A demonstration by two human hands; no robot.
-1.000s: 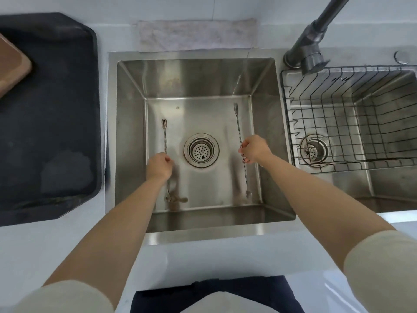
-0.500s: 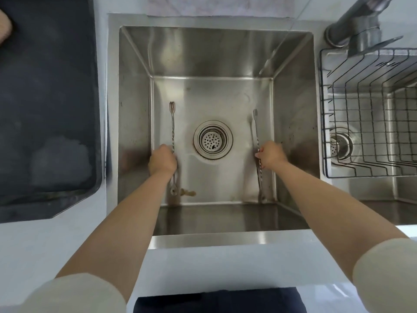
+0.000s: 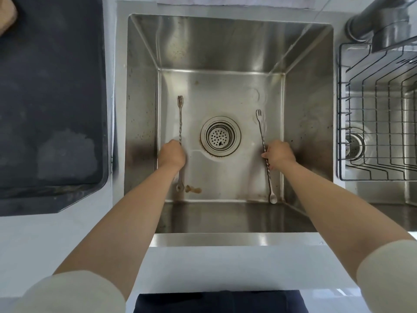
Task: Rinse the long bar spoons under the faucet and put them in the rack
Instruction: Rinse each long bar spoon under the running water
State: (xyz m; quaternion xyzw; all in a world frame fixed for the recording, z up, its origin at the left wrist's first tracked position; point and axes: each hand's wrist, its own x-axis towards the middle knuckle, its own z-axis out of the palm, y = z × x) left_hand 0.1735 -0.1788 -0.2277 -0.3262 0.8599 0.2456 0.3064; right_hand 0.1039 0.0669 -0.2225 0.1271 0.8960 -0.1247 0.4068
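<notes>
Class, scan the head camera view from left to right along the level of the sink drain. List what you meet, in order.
dark mat → left hand gripping the left bar spoon → drain strainer → right bar spoon in the right hand → wire rack

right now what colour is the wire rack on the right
Black wire rack, sitting in the right basin; the head view, the only one, shows it clearly.

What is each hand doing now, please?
Left hand: closed around the left bar spoon.
Right hand: closed around the right bar spoon.
</notes>
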